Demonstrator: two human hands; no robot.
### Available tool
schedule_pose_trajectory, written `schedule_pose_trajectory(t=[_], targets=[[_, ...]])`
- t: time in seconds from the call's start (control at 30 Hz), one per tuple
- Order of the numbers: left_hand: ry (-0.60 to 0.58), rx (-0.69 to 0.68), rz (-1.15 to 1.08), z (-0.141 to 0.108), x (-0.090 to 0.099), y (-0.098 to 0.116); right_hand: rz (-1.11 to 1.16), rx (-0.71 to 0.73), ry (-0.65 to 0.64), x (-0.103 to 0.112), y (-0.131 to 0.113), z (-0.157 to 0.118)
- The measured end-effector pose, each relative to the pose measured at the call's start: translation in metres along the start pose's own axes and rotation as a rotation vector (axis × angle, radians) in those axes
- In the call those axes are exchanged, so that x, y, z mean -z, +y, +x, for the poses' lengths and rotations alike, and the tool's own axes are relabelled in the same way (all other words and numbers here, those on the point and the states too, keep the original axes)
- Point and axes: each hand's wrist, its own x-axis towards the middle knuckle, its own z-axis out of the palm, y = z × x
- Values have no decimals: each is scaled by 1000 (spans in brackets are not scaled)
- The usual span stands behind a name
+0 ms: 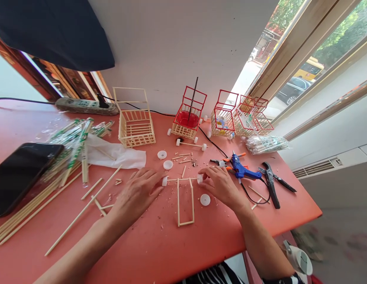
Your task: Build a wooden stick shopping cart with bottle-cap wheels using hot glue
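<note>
My left hand (143,185) pinches a white bottle cap (165,181) fitted on one end of a thin wooden stick (183,180). At the stick's other end, my right hand (221,186) has its fingers closed around a second white bottle cap (200,179). A narrow rectangular frame of wooden sticks (178,203) lies flat on the red table (136,252), its far end meeting the capped stick. One loose white cap (205,200) rests close to my right hand; two more caps (167,165) lie beyond my left fingers.
Stick-built carts (136,128) line the wall, some with red-painted frames (225,114). On the right are a blue glue gun (242,170) and pliers (272,187). A phone (23,173), chopsticks (79,146) and a power strip (85,105) occupy the left.
</note>
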Motion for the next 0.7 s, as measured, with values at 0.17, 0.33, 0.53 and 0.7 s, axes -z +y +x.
schedule_pose_trajectory(t=[0.17, 0.33, 0.53, 0.7], targets=[[38, 2, -17, -2, 0, 1, -19, 10, 26, -3, -1, 0], [16, 5, -15, -2, 2, 3, -14, 26, 30, -5, -1, 1], [66, 3, -35, 3, 13, 7, 70, 12, 77, -2, 1, 2], [298, 158, -56, 6, 36, 15, 204, -72, 348, 8, 1, 3]])
